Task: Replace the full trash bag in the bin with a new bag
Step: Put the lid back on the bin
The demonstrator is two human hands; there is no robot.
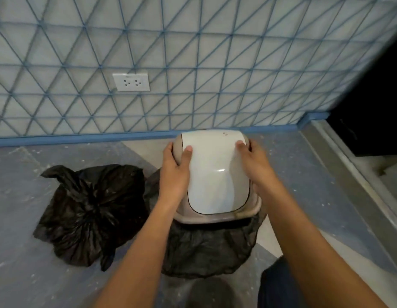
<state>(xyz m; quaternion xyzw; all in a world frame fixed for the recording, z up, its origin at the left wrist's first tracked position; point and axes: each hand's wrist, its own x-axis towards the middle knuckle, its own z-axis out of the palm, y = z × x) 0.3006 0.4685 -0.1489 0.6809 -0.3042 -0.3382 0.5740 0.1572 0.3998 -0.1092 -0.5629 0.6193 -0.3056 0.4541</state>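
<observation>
Hands (174, 167) grip lid (212, 172); bin hidden.

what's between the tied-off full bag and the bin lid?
Head view: the left hand and forearm, gripping the bin lid on its left side, with the new bag's overhang below it. The tied full bag sits on the floor beside.

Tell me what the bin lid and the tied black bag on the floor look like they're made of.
Bin lid: seemingly hard plastic, white glossy flap in a beige frame; a light glint shows on it.
Tied black bag: thin plastic film, likely polyethylene; it crinkles, gathers at the knot, and shines faintly.
</observation>
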